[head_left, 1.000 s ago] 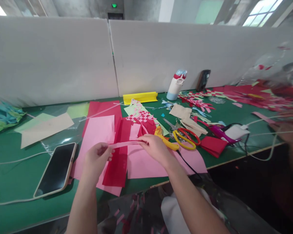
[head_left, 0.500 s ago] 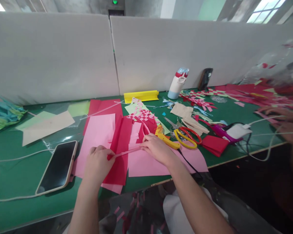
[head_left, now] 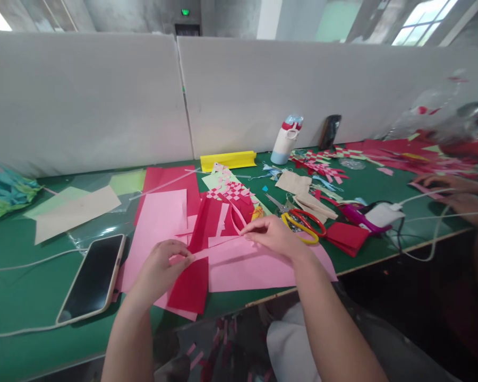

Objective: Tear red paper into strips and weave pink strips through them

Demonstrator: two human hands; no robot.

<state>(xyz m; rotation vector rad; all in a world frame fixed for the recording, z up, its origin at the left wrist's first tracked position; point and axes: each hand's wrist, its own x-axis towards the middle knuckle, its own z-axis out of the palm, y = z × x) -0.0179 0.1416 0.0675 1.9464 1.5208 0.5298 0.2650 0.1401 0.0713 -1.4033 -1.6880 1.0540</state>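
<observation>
Pinching opposite ends of a narrow pink strip (head_left: 219, 246), the left hand (head_left: 163, 270) and the right hand (head_left: 274, 239) have their fingertips clamped on it, probably so that it runs taut and straight. The strip starts over a folded red sheet (head_left: 189, 286) and reaches past its right side above a pink sheet (head_left: 258, 276), where a shadow suggests it is lifted clear. Beyond the red sheet lies a checkered woven piece (head_left: 231, 191); well to its left, a phone (head_left: 92, 278); well to its right, scissors (head_left: 290, 214). The right hand partly hides a yellow object (head_left: 257, 213).
</observation>
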